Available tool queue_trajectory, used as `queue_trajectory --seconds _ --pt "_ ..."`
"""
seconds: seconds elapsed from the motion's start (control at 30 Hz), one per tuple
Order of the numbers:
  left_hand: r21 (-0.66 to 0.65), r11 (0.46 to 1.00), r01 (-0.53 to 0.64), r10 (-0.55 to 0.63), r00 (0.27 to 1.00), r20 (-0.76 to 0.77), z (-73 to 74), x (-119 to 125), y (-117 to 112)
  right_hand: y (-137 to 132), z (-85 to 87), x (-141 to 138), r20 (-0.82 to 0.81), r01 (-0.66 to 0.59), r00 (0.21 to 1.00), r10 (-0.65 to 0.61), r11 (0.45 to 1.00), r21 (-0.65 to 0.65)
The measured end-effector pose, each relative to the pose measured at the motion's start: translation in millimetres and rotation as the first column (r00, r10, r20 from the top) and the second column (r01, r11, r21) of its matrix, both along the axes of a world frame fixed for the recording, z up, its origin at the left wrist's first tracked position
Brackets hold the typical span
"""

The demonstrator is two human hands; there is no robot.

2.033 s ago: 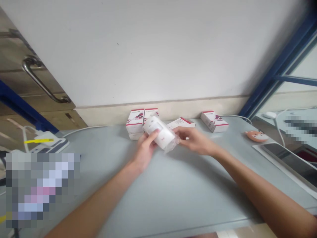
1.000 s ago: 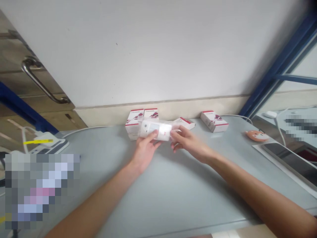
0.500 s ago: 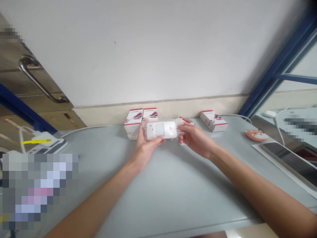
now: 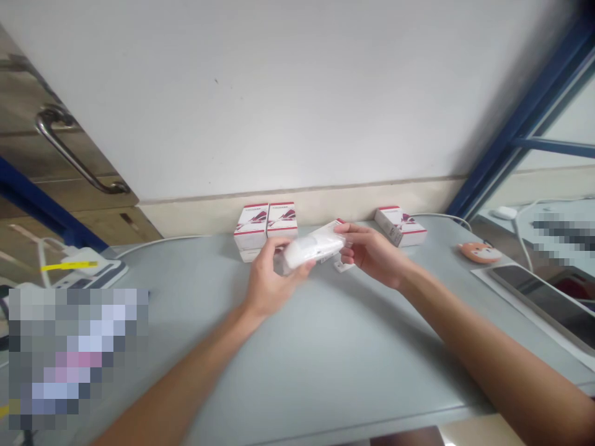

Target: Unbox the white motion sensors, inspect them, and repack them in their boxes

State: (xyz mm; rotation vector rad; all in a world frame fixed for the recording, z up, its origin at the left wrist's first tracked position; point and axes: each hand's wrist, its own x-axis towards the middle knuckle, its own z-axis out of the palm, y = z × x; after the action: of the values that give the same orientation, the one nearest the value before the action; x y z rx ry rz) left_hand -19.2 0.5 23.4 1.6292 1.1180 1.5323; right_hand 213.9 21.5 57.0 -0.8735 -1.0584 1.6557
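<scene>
A white motion sensor [image 4: 309,249] in a clear plastic bag is held above the table, tilted with its right end higher. My left hand [image 4: 269,282] wraps round its left end, thumb on the near side. At the other end, my right hand [image 4: 374,257] pinches the bag between thumb and fingers. Partly hidden behind the sensor and my right fingers is a white and red box [image 4: 333,225]. A small white piece [image 4: 343,267] shows below my right fingers; what it is I cannot make out.
Two white and red boxes [image 4: 251,224] stand side by side against the wall, left of centre. Another such box [image 4: 405,230] lies farther right. An orange animal-faced object [image 4: 480,252] and a dark flat device [image 4: 543,303] are at the right. A power strip [image 4: 100,272] sits at the left.
The sensor has been turned in my hands: its window faced me before, and now its side shows, right end raised. My left hand has shifted slightly down and left.
</scene>
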Motion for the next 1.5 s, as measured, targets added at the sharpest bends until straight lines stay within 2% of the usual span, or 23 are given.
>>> queue_trajectory --seconds 0.17,0.27,0.43,0.6,0.7,0.8,0.93,1.03,1.1,1.17,1.23,1.3,1.4,1.5 --pt "-0.013 1.000 0.013 -0.013 1.000 -0.007 1.8 1.3 -1.7 -2.2 -3.8 -2.8 0.198 0.028 0.978 -0.073 0.974 0.224" --pt "-0.153 0.986 0.072 -0.059 0.994 0.092 6.8 5.9 -4.7 -3.8 -4.0 -5.8 0.276 0.033 0.952 -0.136 0.937 0.346" --pt "-0.358 0.906 0.225 -0.124 0.951 0.284 14.0 6.1 -3.3 -6.2 -5.5 -7.7 0.364 -0.042 0.923 -0.127 0.905 0.422" --pt "-0.474 0.771 0.425 -0.106 0.820 0.563 19.6 -0.9 4.7 -2.9 -9.5 -2.9 0.376 -0.058 0.916 -0.138 0.883 0.466" --pt "-0.473 0.693 0.544 -0.072 0.705 0.706 26.2 -2.5 3.8 0.4 -9.6 0.1 0.351 -0.017 0.922 -0.167 0.885 0.466" --pt "-0.435 0.657 0.615 -0.083 0.633 0.770 31.0 -3.7 0.3 2.3 -7.2 1.0 0.305 0.061 0.930 -0.204 0.906 0.419" --pt "-0.352 0.638 0.685 -0.242 0.612 0.753 28.3 -4.4 -4.7 3.0 -3.0 0.1 0.181 0.197 0.954 -0.237 0.956 0.217" --pt "-0.356 0.652 0.669 -0.358 0.686 0.634 22.9 0.8 -8.8 3.0 -1.0 -0.4 0.104 0.198 0.973 -0.208 0.974 0.107" --pt "-0.369 0.703 0.608 -0.373 0.757 0.536 20.0 6.6 -10.3 3.4 -1.0 -0.4 0.080 0.172 0.981 -0.178 0.982 0.076" --pt "-0.368 0.790 0.491 -0.328 0.845 0.423 17.6 11.7 -10.0 3.9 -2.5 -0.5 0.087 0.166 0.981 -0.172 0.983 0.081" --pt "-0.351 0.871 0.345 -0.241 0.920 0.309 15.4 14.4 -8.1 4.3 -5.3 -0.8 0.131 0.170 0.974 -0.186 0.977 0.126" --pt "-0.339 0.901 0.270 -0.194 0.951 0.241 13.7 14.1 -5.6 4.0 -8.6 -1.0 0.209 0.146 0.959 -0.190 0.967 0.208" --pt "-0.366 0.873 0.324 -0.216 0.927 0.305 14.2 10.2 -2.4 2.1 -11.8 -1.1 0.320 0.050 0.934 -0.162 0.943 0.330" --pt "-0.444 0.784 0.434 -0.194 0.850 0.489 19.5 5.5 0.0 -1.7 -10.2 -1.0 0.348 -0.054 0.932 -0.105 0.907 0.419"
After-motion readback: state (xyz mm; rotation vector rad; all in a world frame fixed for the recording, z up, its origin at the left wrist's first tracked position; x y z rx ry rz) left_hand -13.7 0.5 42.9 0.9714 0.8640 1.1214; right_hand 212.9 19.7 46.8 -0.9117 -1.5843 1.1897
